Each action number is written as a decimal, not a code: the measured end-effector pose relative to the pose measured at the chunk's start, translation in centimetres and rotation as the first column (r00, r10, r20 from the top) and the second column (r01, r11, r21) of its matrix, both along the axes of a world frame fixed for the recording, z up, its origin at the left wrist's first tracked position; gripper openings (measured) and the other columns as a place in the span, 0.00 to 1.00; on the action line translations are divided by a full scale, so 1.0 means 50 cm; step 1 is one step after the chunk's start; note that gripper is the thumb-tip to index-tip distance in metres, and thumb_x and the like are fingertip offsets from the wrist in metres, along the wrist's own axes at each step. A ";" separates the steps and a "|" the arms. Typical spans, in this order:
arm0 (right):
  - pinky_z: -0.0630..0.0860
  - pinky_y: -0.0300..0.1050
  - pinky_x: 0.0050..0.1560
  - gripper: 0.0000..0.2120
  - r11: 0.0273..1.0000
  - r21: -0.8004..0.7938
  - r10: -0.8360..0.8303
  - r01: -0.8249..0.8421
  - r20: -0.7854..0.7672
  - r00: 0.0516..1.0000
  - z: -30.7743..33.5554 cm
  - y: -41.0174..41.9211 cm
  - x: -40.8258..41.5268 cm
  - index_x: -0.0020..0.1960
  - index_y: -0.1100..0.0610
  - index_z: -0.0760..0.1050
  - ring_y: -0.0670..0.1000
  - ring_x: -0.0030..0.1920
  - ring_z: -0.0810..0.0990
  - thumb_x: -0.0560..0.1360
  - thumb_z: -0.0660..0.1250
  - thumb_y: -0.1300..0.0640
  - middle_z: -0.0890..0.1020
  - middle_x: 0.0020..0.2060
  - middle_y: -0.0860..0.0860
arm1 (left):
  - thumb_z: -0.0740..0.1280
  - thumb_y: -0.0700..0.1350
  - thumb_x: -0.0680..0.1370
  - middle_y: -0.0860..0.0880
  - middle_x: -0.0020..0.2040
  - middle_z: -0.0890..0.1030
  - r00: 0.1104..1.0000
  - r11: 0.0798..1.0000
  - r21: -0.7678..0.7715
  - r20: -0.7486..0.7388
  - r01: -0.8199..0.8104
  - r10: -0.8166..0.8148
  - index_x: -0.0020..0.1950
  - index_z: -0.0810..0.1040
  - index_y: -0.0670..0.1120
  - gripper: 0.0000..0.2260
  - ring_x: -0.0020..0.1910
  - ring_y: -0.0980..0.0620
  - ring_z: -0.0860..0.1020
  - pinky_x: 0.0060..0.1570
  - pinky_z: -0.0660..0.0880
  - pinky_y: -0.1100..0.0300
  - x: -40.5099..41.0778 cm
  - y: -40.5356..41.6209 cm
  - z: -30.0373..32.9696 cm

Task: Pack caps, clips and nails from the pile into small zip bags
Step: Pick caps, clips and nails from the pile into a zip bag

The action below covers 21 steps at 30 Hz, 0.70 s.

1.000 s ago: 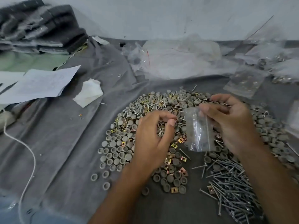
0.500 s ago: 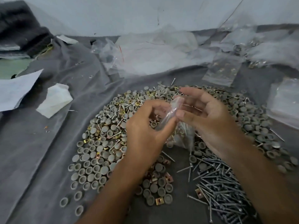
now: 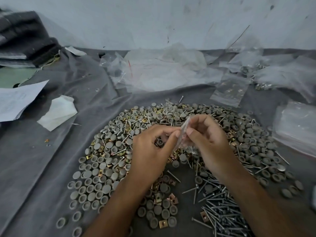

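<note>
Far left on the grey cloth [image 3: 51,159] lay a paper sheet [image 3: 18,98] and a crumpled white scrap [image 3: 58,112], both well clear of the work, probably pushed aside to keep the sorting area free.

Next came the pile [image 3: 119,134]: grey round caps [image 3: 89,175] spread loose along its left edge, many cup-side up, brass-coloured square clips [image 3: 89,157] mixed through, a few nails among them. I read the spread-out edge as making single pieces easier to pick.

My left hand [image 3: 150,154] hovered over the pile's middle with fingers curled. Thumb and forefinger pinched one lip of the small zip bag [image 3: 183,134], and a cap or two looked cupped in the palm, though I couldn't tell how many.

The bag was clear, thin and crinkled, held edge-on to the camera, so whether the mouth was open or anything sat inside was not readable. It hung above the pile, between both hands.

My right hand [image 3: 206,141] pinched the opposite lip, other fingers curled. Judged step: pulling the mouth apart to drop pieces in.

Lower right, the nails [image 3: 227,218] lay heaped near my right forearm, within easy reach. Upper right sat filled bags [image 3: 229,91] and loose plastic, apparently finished work.
</note>
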State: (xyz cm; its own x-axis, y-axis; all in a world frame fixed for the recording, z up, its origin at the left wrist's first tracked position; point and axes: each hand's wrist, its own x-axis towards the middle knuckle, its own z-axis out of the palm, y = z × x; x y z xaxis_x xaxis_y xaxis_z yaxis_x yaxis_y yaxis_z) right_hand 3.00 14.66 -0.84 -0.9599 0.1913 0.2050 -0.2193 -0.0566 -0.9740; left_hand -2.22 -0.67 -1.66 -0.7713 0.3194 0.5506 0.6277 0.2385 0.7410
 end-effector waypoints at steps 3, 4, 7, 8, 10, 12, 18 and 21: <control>0.79 0.38 0.40 0.08 0.999 0.029 -0.024 0.024 -0.016 1.000 -0.002 -0.001 0.003 0.53 0.55 0.74 0.46 0.40 0.82 0.76 0.67 0.55 0.82 0.43 0.48 | 0.70 0.44 0.78 0.63 0.38 0.80 0.998 0.998 0.013 0.009 -0.056 0.056 0.50 0.85 0.50 0.04 0.39 0.59 0.79 0.39 0.71 0.72 0.002 0.003 0.000; 0.79 0.37 0.39 0.08 0.998 0.048 -0.034 0.035 -0.029 0.999 -0.002 -0.001 0.005 0.53 0.54 0.74 0.46 0.40 0.82 0.75 0.67 0.54 0.82 0.43 0.48 | 0.70 0.44 0.78 0.63 0.38 0.79 0.996 0.996 0.026 -0.006 -0.087 0.088 0.50 0.84 0.49 0.04 0.39 0.59 0.79 0.39 0.71 0.72 0.002 0.002 0.001; 0.78 0.38 0.41 0.06 0.971 0.203 -0.109 0.129 -0.108 0.988 -0.001 0.003 0.010 0.52 0.51 0.72 0.48 0.41 0.81 0.75 0.65 0.54 0.80 0.42 0.50 | 0.68 0.46 0.79 0.58 0.41 0.80 0.976 0.974 0.092 -0.049 -0.208 0.213 0.50 0.82 0.49 0.04 0.40 0.56 0.79 0.38 0.73 0.68 -0.001 -0.001 0.002; 0.77 0.37 0.41 0.05 0.940 0.287 -0.149 0.187 -0.150 0.977 -0.002 0.001 0.011 0.51 0.51 0.71 0.48 0.41 0.80 0.76 0.64 0.54 0.79 0.42 0.50 | 0.67 0.46 0.79 0.56 0.41 0.80 0.966 0.965 0.106 -0.071 -0.239 0.247 0.50 0.81 0.48 0.04 0.40 0.56 0.78 0.38 0.73 0.68 -0.002 -0.001 0.003; 0.73 0.32 0.41 0.06 0.843 0.438 -0.223 0.313 -0.246 0.943 -0.003 -0.008 0.011 0.51 0.52 0.69 0.46 0.41 0.77 0.77 0.65 0.59 0.76 0.41 0.49 | 0.67 0.44 0.79 0.53 0.43 0.80 0.951 0.959 0.110 -0.140 -0.260 0.274 0.50 0.80 0.47 0.03 0.41 0.56 0.77 0.40 0.73 0.66 0.002 -0.001 0.003; 0.73 0.32 0.43 0.08 0.798 0.488 -0.234 0.353 -0.289 0.928 -0.004 -0.022 0.015 0.53 0.54 0.69 0.46 0.43 0.77 0.76 0.66 0.61 0.75 0.43 0.48 | 0.66 0.42 0.79 0.51 0.43 0.80 0.942 0.966 0.125 -0.222 -0.228 0.251 0.50 0.79 0.44 0.04 0.42 0.56 0.78 0.43 0.74 0.64 0.009 -0.002 -0.001; 0.72 0.29 0.35 0.09 0.890 0.412 -0.143 0.196 -0.156 0.977 0.013 -0.040 0.014 0.52 0.48 0.74 0.42 0.36 0.79 0.74 0.71 0.51 0.82 0.41 0.43 | 0.69 0.38 0.76 0.52 0.49 0.79 0.901 0.982 0.124 -0.396 -0.140 0.178 0.51 0.74 0.46 0.07 0.49 0.58 0.78 0.53 0.72 0.69 0.028 -0.004 -0.001; 0.67 0.30 0.27 0.09 0.846 0.453 -0.272 0.283 -0.090 0.958 0.008 -0.026 0.002 0.47 0.48 0.73 0.41 0.28 0.73 0.75 0.73 0.56 0.79 0.34 0.48 | 0.67 0.30 0.75 0.46 0.49 0.78 0.848 0.988 0.058 -0.507 -0.143 0.152 0.40 0.78 0.39 0.07 0.48 0.51 0.77 0.48 0.75 0.59 0.019 -0.012 -0.007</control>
State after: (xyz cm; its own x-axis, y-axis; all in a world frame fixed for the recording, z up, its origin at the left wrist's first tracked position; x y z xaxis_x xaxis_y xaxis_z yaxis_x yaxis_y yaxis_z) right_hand 3.11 13.35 -0.43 -0.8749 0.3291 0.3553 -0.1805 0.4590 -0.8699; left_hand -1.26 -1.29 -1.99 -0.4189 0.2109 0.8832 0.8764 0.3485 0.3325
